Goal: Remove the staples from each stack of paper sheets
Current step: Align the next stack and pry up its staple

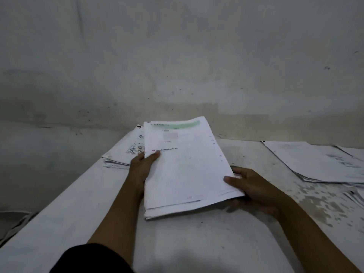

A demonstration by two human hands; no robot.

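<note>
A thick stack of white paper sheets (187, 170) with a green band at its top is held above the table between both hands. My left hand (140, 166) grips its left edge, thumb on the top sheet and fingers underneath. My right hand (254, 190) grips the lower right edge, thumb on top and fingers below. A dark mark at the stack's far left corner may be a staple; it is too blurred to tell. No staple remover shows.
Another pile of printed sheets (126, 150) lies at the table's far left edge, partly behind the held stack. A spread of papers (319, 164) covers the right side. The white table (197, 243) has worn patches; a stained wall stands close behind.
</note>
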